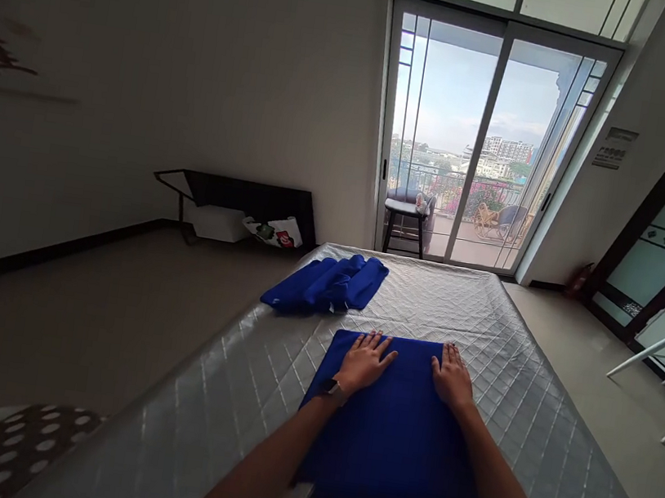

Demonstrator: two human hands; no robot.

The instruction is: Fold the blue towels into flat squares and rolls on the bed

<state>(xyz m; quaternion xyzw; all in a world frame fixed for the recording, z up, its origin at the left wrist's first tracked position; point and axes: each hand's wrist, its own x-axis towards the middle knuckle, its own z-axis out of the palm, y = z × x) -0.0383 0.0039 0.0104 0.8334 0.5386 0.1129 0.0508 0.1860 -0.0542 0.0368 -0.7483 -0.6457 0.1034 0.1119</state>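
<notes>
Far left, a dark low rack [241, 197] leans against the wall, a printed bag [276, 232] beside it. On the quilted mattress [505, 339], toward its far left side, lies a bunched blue cloth [328, 283]. Nearer and just right of that, a flat blue towel [396, 439] is spread across the mattress middle. The left hand [364, 361], watch [332, 390] at the wrist, presses palm-down on the towel's far left part, fingers splayed, gripping nothing. The right hand [451, 376] lies flat on the far right part, equally unclenched. Far beyond, a stool [405, 222] stands at the glass doors [488, 131].
</notes>
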